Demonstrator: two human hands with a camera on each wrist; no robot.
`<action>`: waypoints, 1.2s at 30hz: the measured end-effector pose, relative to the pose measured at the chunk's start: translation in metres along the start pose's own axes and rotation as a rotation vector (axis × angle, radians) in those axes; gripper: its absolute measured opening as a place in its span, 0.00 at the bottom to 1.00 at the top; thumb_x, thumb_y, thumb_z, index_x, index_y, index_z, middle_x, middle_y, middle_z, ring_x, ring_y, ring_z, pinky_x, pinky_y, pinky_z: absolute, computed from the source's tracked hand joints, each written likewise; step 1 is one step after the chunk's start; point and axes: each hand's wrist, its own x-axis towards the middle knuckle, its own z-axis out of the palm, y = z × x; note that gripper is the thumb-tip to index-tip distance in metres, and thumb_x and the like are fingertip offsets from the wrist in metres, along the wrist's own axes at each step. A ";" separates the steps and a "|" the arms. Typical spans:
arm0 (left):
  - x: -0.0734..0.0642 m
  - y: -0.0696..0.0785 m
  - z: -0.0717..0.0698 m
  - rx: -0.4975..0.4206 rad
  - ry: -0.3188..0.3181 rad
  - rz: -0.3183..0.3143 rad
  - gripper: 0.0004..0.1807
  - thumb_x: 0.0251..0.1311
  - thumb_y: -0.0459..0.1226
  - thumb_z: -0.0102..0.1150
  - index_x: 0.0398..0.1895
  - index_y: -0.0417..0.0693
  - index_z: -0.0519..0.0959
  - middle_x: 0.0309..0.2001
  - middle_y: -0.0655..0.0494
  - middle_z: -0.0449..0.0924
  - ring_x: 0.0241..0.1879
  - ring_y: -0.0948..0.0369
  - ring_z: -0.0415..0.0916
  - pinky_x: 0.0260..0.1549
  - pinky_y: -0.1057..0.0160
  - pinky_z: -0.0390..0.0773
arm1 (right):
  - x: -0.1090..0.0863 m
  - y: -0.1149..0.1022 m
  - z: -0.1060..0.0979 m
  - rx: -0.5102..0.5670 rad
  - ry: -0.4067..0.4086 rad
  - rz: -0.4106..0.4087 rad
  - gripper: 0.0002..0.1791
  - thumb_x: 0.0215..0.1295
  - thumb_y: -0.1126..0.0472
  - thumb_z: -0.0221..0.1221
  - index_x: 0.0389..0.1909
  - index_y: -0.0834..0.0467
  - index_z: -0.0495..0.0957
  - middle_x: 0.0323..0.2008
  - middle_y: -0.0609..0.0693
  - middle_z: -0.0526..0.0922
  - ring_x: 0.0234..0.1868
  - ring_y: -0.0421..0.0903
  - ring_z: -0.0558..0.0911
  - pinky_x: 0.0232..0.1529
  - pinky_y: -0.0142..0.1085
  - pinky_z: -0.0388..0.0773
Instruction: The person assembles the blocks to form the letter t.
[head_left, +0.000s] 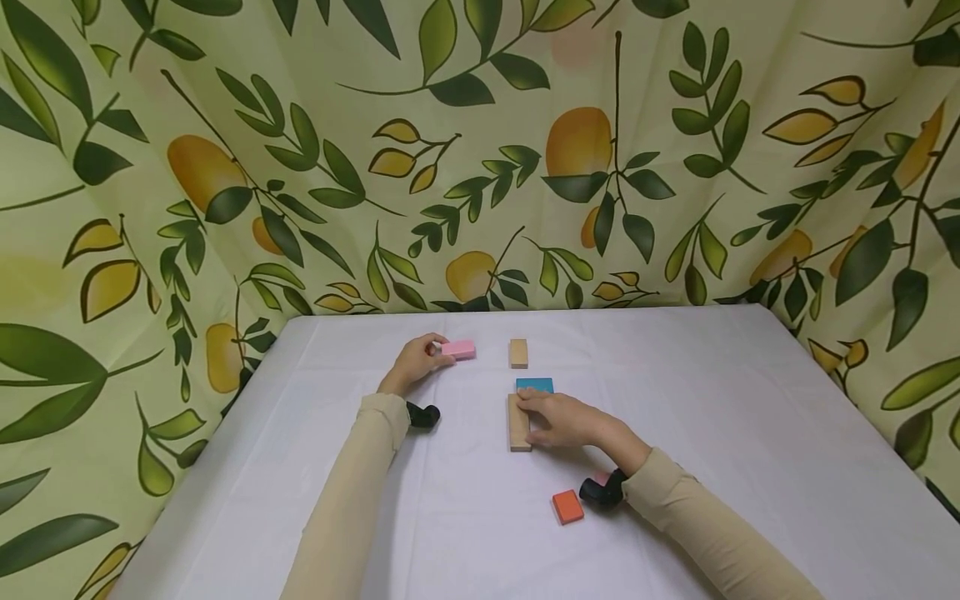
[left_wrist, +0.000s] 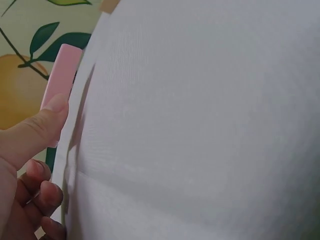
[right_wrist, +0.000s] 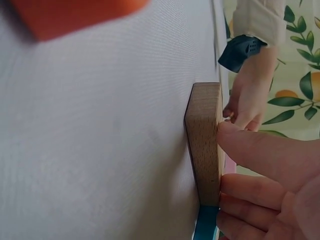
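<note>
My left hand [head_left: 417, 363] pinches a pink block [head_left: 459, 349] between thumb and fingers at the left of the table's far part. In the left wrist view the thumb presses on the lower end of this pink block [left_wrist: 63, 75], and the other fingers curl below. My right hand [head_left: 566, 421] rests its fingertips and thumb on a long plain wooden block [head_left: 518, 429] lying flat on the table. Just beyond it, a blue block [head_left: 535, 385] adjoins the wooden block's far end, partly covered by the fingers. The right wrist view shows the wooden block [right_wrist: 204, 145] from its side.
A smaller plain wooden block [head_left: 518, 353] lies farther back. An orange-red block [head_left: 567, 507] is nearer, left of the right wrist's black camera [head_left: 602, 492], which partly hides something pink. White cloth [head_left: 675, 375] covers the table; a leaf-and-fruit patterned curtain [head_left: 480, 167] hangs behind.
</note>
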 end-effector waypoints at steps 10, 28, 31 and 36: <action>-0.009 0.009 -0.004 -0.018 0.020 0.029 0.20 0.57 0.39 0.66 0.52 0.41 0.77 0.26 0.58 0.63 0.29 0.62 0.60 0.34 0.67 0.62 | 0.000 0.002 0.000 -0.015 0.002 -0.029 0.32 0.63 0.56 0.62 0.65 0.67 0.68 0.72 0.61 0.63 0.74 0.59 0.62 0.70 0.52 0.62; -0.012 0.010 -0.002 -0.040 0.021 0.029 0.20 0.55 0.40 0.68 0.51 0.43 0.77 0.27 0.58 0.63 0.31 0.61 0.61 0.33 0.67 0.61 | -0.001 0.000 -0.002 -0.004 -0.004 -0.024 0.33 0.63 0.57 0.62 0.65 0.68 0.67 0.72 0.61 0.62 0.74 0.58 0.61 0.71 0.52 0.61; -0.015 0.013 -0.003 -0.038 0.027 0.031 0.20 0.56 0.39 0.67 0.51 0.43 0.77 0.28 0.57 0.64 0.32 0.61 0.61 0.34 0.67 0.61 | -0.002 0.000 -0.002 -0.008 -0.003 -0.025 0.32 0.63 0.57 0.62 0.65 0.68 0.67 0.72 0.61 0.62 0.74 0.58 0.61 0.71 0.52 0.61; -0.019 0.017 -0.003 -0.029 0.023 0.051 0.20 0.56 0.39 0.67 0.51 0.42 0.77 0.27 0.57 0.64 0.31 0.61 0.61 0.33 0.67 0.62 | -0.002 -0.001 -0.003 -0.006 -0.001 -0.031 0.32 0.64 0.57 0.62 0.65 0.68 0.67 0.72 0.61 0.62 0.74 0.59 0.61 0.71 0.52 0.61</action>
